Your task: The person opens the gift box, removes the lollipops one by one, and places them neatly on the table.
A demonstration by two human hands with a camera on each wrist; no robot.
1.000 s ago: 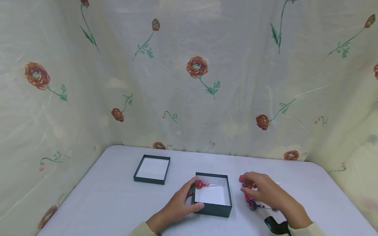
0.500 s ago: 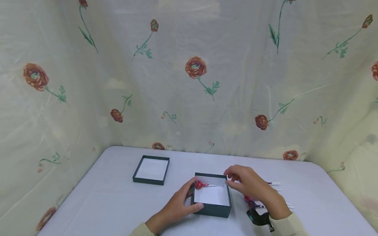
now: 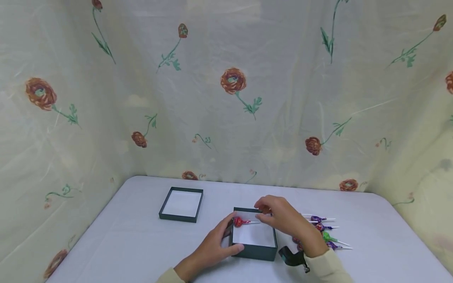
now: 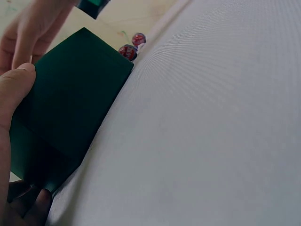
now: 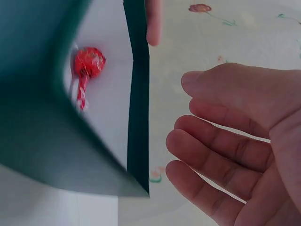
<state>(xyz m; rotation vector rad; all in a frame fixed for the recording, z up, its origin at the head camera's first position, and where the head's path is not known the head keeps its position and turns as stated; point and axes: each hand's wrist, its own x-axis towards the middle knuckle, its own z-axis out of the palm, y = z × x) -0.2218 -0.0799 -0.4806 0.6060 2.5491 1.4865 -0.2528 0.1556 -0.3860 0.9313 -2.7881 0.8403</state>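
My left hand (image 3: 217, 237) grips the dark green square box (image 3: 255, 252) at its left side, thumb at the front and fingers round the far part. In the left wrist view the left thumb (image 4: 19, 77) presses the box wall. Inside the box lies a red-wrapped lollipop (image 3: 238, 222), its white stick pointing right. Over the box's far right part hovers my right hand (image 3: 283, 216), fingers loosely bent. The right wrist view shows this hand's fingers (image 5: 216, 146) and thumb apart, nothing between them.
Several wrapped lollipops, among them a green one (image 3: 327, 236), lie right of the box, partly hidden by the right forearm. The shallow box lid (image 3: 181, 217) rests inside up at the back left. A flowered curtain (image 3: 276, 129) hangs behind the table.
My right hand has moved left from the lollipops to above the box, uncovering more of the lollipops. The left hand and the box have stayed in place.
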